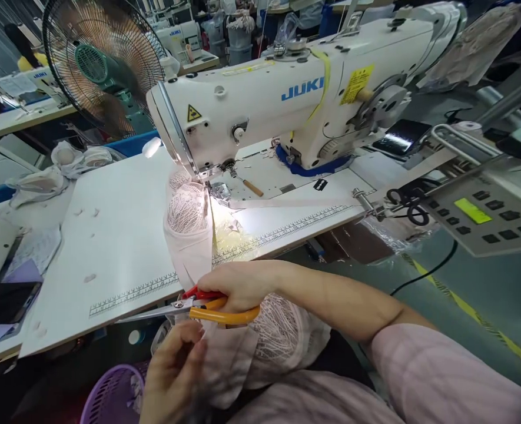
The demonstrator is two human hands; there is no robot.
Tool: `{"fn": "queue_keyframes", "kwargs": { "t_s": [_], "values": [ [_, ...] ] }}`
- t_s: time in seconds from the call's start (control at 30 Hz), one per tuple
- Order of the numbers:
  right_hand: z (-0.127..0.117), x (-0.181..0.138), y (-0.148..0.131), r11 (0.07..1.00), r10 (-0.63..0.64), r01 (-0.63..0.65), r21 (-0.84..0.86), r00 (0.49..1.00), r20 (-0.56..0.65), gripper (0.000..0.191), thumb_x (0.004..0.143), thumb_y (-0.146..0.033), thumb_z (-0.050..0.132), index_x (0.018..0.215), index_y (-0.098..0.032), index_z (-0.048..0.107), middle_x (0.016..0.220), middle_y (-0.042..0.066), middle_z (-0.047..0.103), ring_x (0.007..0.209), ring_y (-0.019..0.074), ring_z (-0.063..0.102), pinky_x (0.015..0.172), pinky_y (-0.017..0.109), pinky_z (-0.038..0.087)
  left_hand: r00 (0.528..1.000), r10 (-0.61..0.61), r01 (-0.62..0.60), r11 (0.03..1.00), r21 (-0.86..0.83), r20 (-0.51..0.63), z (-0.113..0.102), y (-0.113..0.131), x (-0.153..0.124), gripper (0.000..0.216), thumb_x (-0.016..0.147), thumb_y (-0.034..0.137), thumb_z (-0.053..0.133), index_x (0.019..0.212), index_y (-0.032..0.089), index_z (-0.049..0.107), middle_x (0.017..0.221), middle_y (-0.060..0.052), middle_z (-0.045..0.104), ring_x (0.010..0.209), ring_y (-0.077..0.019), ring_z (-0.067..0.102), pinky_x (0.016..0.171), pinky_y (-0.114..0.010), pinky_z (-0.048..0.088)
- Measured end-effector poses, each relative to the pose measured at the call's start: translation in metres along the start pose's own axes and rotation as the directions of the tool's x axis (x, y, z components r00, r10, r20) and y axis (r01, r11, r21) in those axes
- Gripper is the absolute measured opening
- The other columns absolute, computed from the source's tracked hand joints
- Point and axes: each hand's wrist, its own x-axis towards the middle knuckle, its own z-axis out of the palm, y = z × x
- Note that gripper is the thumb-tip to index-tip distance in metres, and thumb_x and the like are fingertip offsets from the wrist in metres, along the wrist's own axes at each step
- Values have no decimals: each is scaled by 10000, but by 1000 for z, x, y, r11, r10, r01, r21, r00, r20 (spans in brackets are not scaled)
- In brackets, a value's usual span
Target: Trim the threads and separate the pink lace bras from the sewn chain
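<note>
My right hand [238, 285] is closed around scissors [225, 317] with orange handles, their blades pointing left along the table's front edge. A red-handled part [202, 292] shows at the same fingers; whether it belongs to the scissors I cannot tell. Below, my left hand [176, 365] has its thumb and fingers pinched on a pale pink fabric piece [231, 353] with a lace cup [278, 327], which hangs over my lap. Another pale pink lace piece [187, 215] lies beneath the needle end of the white sewing machine [251, 100]. The left fingertips are partly hidden.
A printed ruler [286, 227] runs along the front of the white table [119, 235]. Right stands a control panel [485, 218]. A small wooden-handled tool [252, 188] lies by the machine. A phone [8, 301], a purple basket [110, 394] and a fan [105, 65] are left.
</note>
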Motion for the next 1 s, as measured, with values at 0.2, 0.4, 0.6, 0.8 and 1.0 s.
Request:
{"fn": "queue_keyframes", "kwargs": {
  "t_s": [0.2,0.4,0.6,0.8,1.0],
  "values": [
    [1,1,0,999,-33,33,2,999,-11,321,867,-159,660,736,-221,374,727,-52,468,673,138,453,628,284,338,972,-229,233,944,-234,43,-4,-1,4,451,558,496,983,607,177,668,674,11,632,569,-97,481,487,-166,354],
    [2,3,1,998,-56,56,-14,998,-2,328,879,-205,639,728,-234,349,685,-59,443,630,142,429,604,289,334,946,-294,323,893,-313,136,-5,7,1,417,556,425,987,621,177,659,689,-3,650,593,-120,511,522,-178,412],
    [3,3,2,998,-65,65,-9,998,-21,326,852,-186,641,725,-238,346,685,-57,443,635,149,446,606,293,340,946,-304,323,903,-282,109,-3,6,0,423,574,429,985,638,186,645,638,31,603,529,-96,449,472,-181,346],
    [5,4,6,993,-117,117,9,993,-11,292,843,-167,620,720,-236,364,677,-54,451,633,154,443,601,298,338,946,-314,325,908,-263,86,-1,1,0,485,551,490,991,640,183,626,542,63,521,471,-71,387,437,-169,313],
    [9,8,10,993,-114,114,-16,993,-4,298,865,-209,616,714,-238,360,669,-54,456,613,155,444,579,304,339,951,-304,308,924,-225,56,2,0,-1,492,551,517,987,632,174,644,529,67,518,466,-58,403,439,-151,332]
  ]
}}
